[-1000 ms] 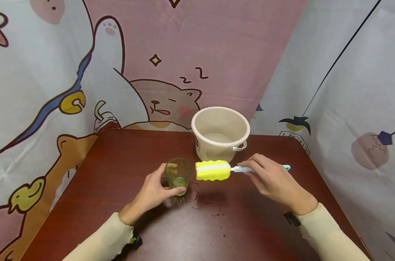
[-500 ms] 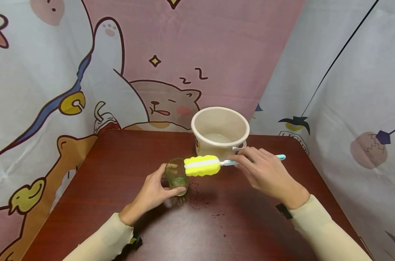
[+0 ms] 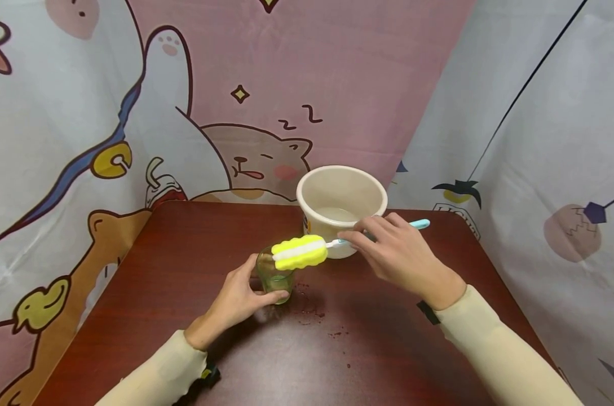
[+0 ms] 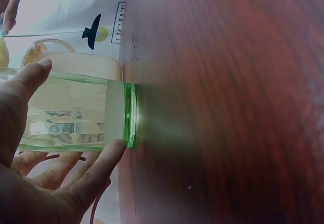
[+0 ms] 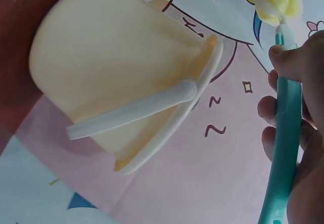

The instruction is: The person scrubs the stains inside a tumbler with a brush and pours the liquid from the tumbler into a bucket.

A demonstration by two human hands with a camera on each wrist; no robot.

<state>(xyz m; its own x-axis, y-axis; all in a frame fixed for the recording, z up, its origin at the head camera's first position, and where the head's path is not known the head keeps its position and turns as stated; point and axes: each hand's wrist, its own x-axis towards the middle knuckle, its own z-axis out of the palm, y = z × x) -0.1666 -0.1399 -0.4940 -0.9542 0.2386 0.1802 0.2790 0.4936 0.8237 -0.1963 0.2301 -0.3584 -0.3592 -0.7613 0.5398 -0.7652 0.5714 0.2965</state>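
Note:
My left hand (image 3: 243, 296) holds a green-tinted drinking glass (image 3: 276, 287) upright on the table, thumb on one side and fingers round the other. A little liquid shows at the bottom of the glass (image 4: 76, 112) in the left wrist view. My right hand (image 3: 400, 256) grips the teal and white handle (image 5: 287, 112) of a bottle brush. Its yellow and white sponge head (image 3: 299, 252) hovers at the mouth of the glass, tilted down to the left, overlapping the rim in the head view. Whether the sponge touches the rim I cannot tell.
Behind the hands a cream bucket (image 3: 314, 217) with a little water in it stands near the back edge of the dark red wooden table (image 3: 200, 237). Wet drops (image 3: 312, 313) lie right of the glass. Printed cloth (image 3: 362, 84) hangs round the table.
My right hand has moved left and slightly up, bringing the brush's sponge from beside the glass to over its mouth and tilting it. The left hand and glass have stayed in place.

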